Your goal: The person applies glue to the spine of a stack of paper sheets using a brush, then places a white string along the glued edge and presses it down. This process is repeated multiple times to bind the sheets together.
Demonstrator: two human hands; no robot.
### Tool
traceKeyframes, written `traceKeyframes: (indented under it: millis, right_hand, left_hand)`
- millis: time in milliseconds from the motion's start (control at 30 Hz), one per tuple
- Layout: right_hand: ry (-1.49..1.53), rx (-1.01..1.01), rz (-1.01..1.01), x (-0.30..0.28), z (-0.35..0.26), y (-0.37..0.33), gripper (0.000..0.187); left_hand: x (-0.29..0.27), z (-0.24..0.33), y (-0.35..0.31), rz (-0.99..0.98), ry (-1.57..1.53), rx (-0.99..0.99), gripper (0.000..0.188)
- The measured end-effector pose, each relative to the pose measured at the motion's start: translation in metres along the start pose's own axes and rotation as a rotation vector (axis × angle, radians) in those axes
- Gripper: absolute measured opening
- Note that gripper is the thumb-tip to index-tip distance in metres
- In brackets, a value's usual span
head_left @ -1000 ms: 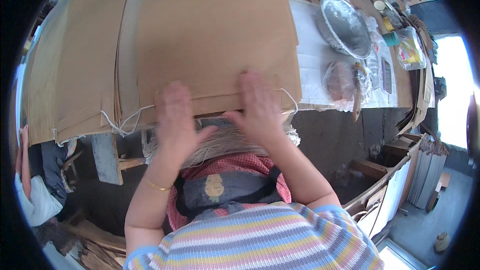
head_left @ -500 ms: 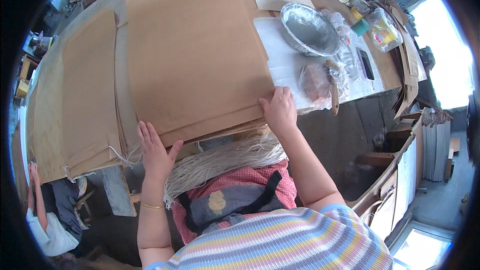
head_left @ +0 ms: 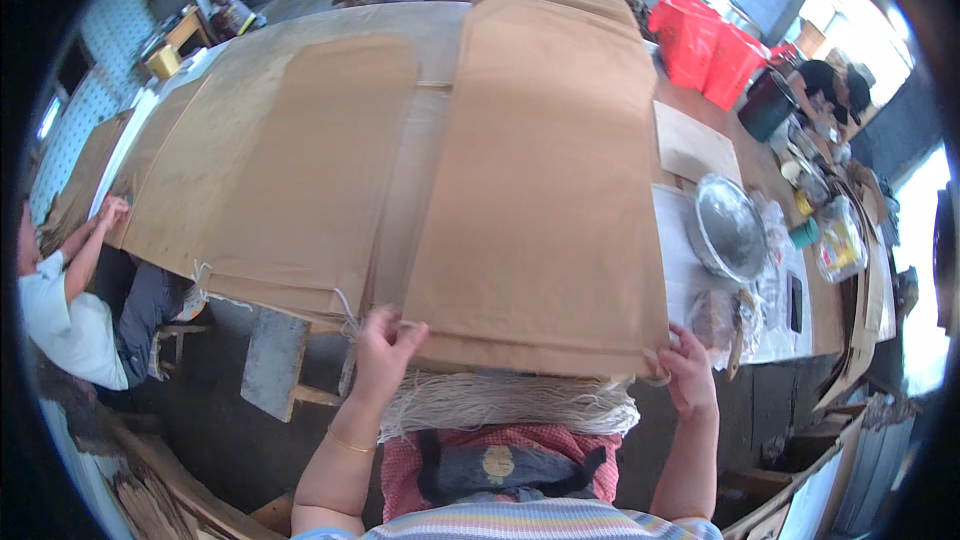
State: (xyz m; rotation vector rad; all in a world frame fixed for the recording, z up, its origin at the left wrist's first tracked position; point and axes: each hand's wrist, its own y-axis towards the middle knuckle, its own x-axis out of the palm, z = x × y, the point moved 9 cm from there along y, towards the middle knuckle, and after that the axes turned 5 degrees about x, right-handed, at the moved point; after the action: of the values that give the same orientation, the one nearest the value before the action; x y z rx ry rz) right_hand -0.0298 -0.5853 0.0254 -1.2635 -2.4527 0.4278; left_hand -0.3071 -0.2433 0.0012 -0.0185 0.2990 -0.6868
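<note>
A tall stack of brown paper sheets (head_left: 545, 160) lies on the table, its near edge folded in a narrow strip. My left hand (head_left: 388, 345) pinches a pale cord at the left end of that strip. At the right end, my right hand (head_left: 688, 368) has its fingers closed on a pale cord (head_left: 655, 368) that shows as a small loop; most of it is hidden along the fold. Just below the edge, a thick bundle of loose white cords (head_left: 510, 405) lies across my lap over a red checked cloth (head_left: 400, 480).
Another brown paper stack (head_left: 310, 160) with cord ends lies to the left. On the right are a metal basin (head_left: 728, 230), a brush (head_left: 738, 345), a phone (head_left: 795, 302) and red bags (head_left: 700, 50). Co-workers sit at the left (head_left: 75, 290) and far right (head_left: 835, 90).
My view has lifted and swung left. My hands, which lay flat on the stack's near corners, now pinch cord at both ends of the folded edge.
</note>
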Motion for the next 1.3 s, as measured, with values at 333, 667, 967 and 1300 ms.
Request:
traceKeyframes:
  millis: [333,667,967,1300]
  right_hand:
    - [-0.808,-0.412,0.132,0.141,0.018,0.024,0.018]
    - [-0.467,0.003,-0.368,0.412,0.098,0.109,0.025]
    - [-0.331,-0.022,-0.359,0.423,0.130,0.115,0.041]
    - [-0.825,-0.286,-0.629,0.177,0.013,-0.029,0.025]
  left_hand:
    - [-0.145,-0.010,-0.039,0.569,0.444,0.274,0.027]
    - [-0.413,-0.047,0.103,0.623,0.955,0.160,0.032]
    - [-0.414,-0.056,0.110,0.778,1.274,-0.109,0.035]
    - [0.052,0.096,-0.034,-0.173,0.933,0.905,0.039]
